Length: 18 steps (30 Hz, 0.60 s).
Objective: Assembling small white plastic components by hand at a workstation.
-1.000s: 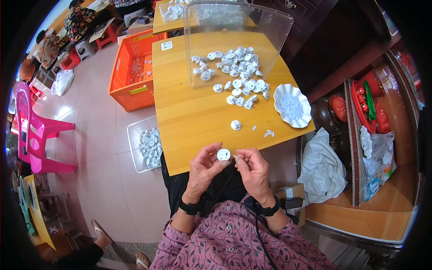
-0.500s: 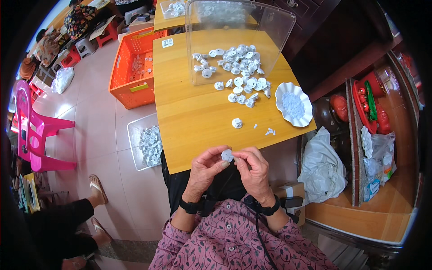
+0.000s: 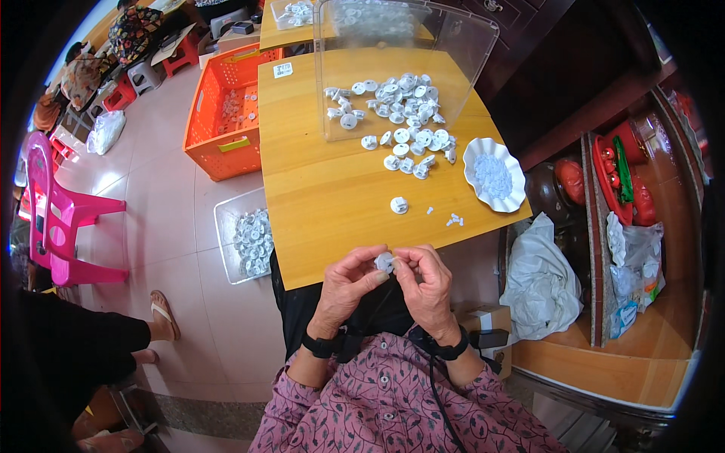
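A small round white plastic part [image 3: 384, 262] is held up at the table's near edge between the thumb and fingers of my left hand [image 3: 342, 287]. My right hand [image 3: 427, 285] pinches at that part's right side; whether a tiny piece sits in the pinch is hidden by the fingertips. Beyond my hands, a single white part [image 3: 399, 204] stands on the table. Several tiny white pegs [image 3: 454, 220] lie to its right. A scalloped white dish [image 3: 518, 172] holds a heap of small translucent pieces. Farther back is a pile of similar round white parts [image 3: 411, 102].
A clear plastic bin [image 3: 322, 90] lies tipped behind and around the pile on the wooden table [image 3: 302, 189]. Left of the table are an orange crate [image 3: 226, 155] and a clear tub [image 3: 226, 234] of white parts. A pink chair [image 3: 72, 204] and another person's leg [image 3: 113, 332] are farther left.
The white part has turned slightly in my fingers, and my right fingertips have closed in over its side. At the left, the other person's legs and feet have moved.
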Each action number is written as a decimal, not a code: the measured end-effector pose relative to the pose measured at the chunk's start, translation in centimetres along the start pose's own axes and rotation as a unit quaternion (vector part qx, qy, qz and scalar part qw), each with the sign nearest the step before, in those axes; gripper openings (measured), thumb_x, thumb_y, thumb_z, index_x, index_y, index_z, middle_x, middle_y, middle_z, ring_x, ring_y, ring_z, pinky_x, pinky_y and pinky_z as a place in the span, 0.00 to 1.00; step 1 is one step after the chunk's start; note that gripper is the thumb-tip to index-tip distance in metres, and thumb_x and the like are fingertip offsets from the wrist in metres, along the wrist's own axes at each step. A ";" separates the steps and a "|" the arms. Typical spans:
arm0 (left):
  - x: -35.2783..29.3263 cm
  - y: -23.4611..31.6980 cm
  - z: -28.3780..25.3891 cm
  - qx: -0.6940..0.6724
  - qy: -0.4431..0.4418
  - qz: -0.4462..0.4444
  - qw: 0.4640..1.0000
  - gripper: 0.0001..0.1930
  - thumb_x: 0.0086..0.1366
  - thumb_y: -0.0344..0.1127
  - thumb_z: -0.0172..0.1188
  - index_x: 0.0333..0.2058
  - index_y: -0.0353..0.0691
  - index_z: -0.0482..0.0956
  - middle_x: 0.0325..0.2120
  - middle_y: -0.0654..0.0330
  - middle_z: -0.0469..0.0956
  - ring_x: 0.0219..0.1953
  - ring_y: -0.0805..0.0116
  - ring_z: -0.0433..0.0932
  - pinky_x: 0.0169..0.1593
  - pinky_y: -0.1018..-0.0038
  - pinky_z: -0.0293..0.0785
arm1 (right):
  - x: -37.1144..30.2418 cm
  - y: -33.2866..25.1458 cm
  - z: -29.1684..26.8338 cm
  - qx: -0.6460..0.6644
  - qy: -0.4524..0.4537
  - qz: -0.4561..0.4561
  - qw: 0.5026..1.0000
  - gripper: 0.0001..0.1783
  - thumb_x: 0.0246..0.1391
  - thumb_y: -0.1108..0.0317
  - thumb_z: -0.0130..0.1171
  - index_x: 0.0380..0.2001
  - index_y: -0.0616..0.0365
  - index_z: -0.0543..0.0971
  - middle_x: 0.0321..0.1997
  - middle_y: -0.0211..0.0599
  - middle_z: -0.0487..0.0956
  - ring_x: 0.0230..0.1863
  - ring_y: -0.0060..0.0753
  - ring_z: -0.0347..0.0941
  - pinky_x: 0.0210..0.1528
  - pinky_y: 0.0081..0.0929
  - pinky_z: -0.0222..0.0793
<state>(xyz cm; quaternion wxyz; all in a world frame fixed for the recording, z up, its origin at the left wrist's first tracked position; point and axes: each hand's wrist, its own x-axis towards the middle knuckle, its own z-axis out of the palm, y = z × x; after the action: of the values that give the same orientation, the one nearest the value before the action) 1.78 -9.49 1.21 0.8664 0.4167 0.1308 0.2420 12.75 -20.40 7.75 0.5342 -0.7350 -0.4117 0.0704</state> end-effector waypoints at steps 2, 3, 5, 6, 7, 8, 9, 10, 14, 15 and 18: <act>0.0 0.0 0.0 0.003 0.001 0.001 1.000 0.22 0.62 0.19 0.65 0.56 0.32 0.77 0.49 0.60 0.77 0.50 0.71 0.77 0.57 0.73 0.74 | 0.0 -0.1 0.0 -0.002 -0.001 -0.001 1.000 0.08 0.56 0.81 0.62 0.40 0.64 0.78 0.36 0.41 0.78 0.32 0.32 0.80 0.34 0.25 0.75; 0.0 0.0 0.1 0.006 0.000 0.005 1.000 0.22 0.62 0.19 0.65 0.56 0.32 0.77 0.48 0.60 0.77 0.50 0.72 0.77 0.57 0.74 0.74 | 0.0 -0.2 0.0 -0.004 -0.002 -0.002 1.000 0.08 0.56 0.81 0.63 0.40 0.64 0.78 0.36 0.41 0.78 0.32 0.32 0.79 0.33 0.25 0.75; 0.0 0.0 0.1 0.009 -0.001 0.008 1.000 0.22 0.62 0.19 0.65 0.55 0.32 0.77 0.48 0.61 0.77 0.50 0.72 0.77 0.57 0.74 0.74 | -0.1 -0.2 0.1 -0.009 -0.002 -0.006 1.000 0.08 0.56 0.81 0.63 0.40 0.64 0.78 0.36 0.41 0.78 0.32 0.32 0.79 0.33 0.25 0.75; 0.0 0.1 0.2 0.008 -0.002 0.010 1.000 0.22 0.62 0.20 0.65 0.55 0.32 0.77 0.47 0.62 0.77 0.50 0.72 0.77 0.57 0.74 0.74 | -0.1 -0.2 0.1 -0.013 -0.001 -0.009 1.000 0.08 0.56 0.81 0.63 0.40 0.63 0.78 0.35 0.41 0.78 0.32 0.32 0.79 0.33 0.25 0.75; 0.0 0.1 0.2 0.006 -0.003 0.012 1.000 0.22 0.62 0.20 0.66 0.55 0.32 0.77 0.47 0.62 0.77 0.50 0.72 0.77 0.57 0.74 0.74 | -0.1 -0.2 0.1 -0.013 -0.001 -0.009 1.000 0.08 0.56 0.81 0.63 0.40 0.63 0.78 0.35 0.41 0.78 0.32 0.32 0.79 0.33 0.25 0.75; 0.0 0.1 0.2 0.006 -0.003 0.012 1.000 0.22 0.62 0.20 0.66 0.55 0.32 0.77 0.47 0.62 0.77 0.50 0.72 0.77 0.57 0.74 0.74 | -0.1 -0.2 0.2 -0.015 0.000 -0.012 1.000 0.08 0.56 0.81 0.62 0.40 0.63 0.78 0.35 0.41 0.78 0.32 0.33 0.79 0.33 0.25 0.75; 0.0 0.1 0.2 0.010 -0.001 0.011 1.000 0.21 0.62 0.20 0.66 0.55 0.32 0.78 0.47 0.62 0.77 0.50 0.72 0.77 0.57 0.74 0.74 | -0.1 -0.2 0.2 -0.016 0.002 -0.015 1.000 0.08 0.56 0.81 0.62 0.40 0.63 0.78 0.35 0.41 0.78 0.31 0.33 0.79 0.32 0.26 0.75; -0.1 0.1 0.2 0.013 0.001 0.009 1.000 0.21 0.62 0.20 0.66 0.55 0.33 0.78 0.46 0.62 0.77 0.49 0.72 0.77 0.57 0.74 0.74 | -0.1 -0.1 0.2 -0.016 0.001 -0.015 1.000 0.08 0.56 0.81 0.62 0.40 0.63 0.78 0.35 0.41 0.78 0.31 0.33 0.79 0.32 0.26 0.75; -0.1 0.1 0.1 0.026 0.002 0.012 1.000 0.21 0.62 0.20 0.66 0.54 0.33 0.78 0.46 0.63 0.76 0.49 0.72 0.77 0.56 0.74 0.74 | -0.1 0.1 0.3 -0.026 0.002 -0.032 0.999 0.08 0.56 0.81 0.62 0.39 0.63 0.78 0.34 0.41 0.78 0.30 0.34 0.78 0.31 0.26 0.75; -0.1 0.1 0.1 0.035 0.000 0.015 0.999 0.21 0.62 0.20 0.66 0.54 0.34 0.78 0.46 0.62 0.76 0.49 0.72 0.77 0.57 0.74 0.74 | -0.1 0.1 0.3 -0.030 0.002 -0.036 0.999 0.08 0.56 0.81 0.62 0.39 0.63 0.78 0.34 0.41 0.77 0.30 0.34 0.78 0.31 0.26 0.75; 0.0 0.2 0.0 0.055 -0.005 0.021 0.998 0.21 0.62 0.21 0.66 0.54 0.35 0.79 0.46 0.62 0.76 0.50 0.72 0.77 0.57 0.74 0.74 | -0.2 0.2 0.2 -0.035 -0.001 -0.026 0.999 0.08 0.55 0.81 0.63 0.38 0.64 0.77 0.34 0.38 0.78 0.31 0.28 0.79 0.34 0.23 0.75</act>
<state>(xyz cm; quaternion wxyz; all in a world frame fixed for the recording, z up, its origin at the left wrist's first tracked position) 1.68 -9.41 1.40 0.8374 0.4677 0.1308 0.2506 12.60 -20.35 7.43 0.5096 -0.7419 -0.4337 0.0427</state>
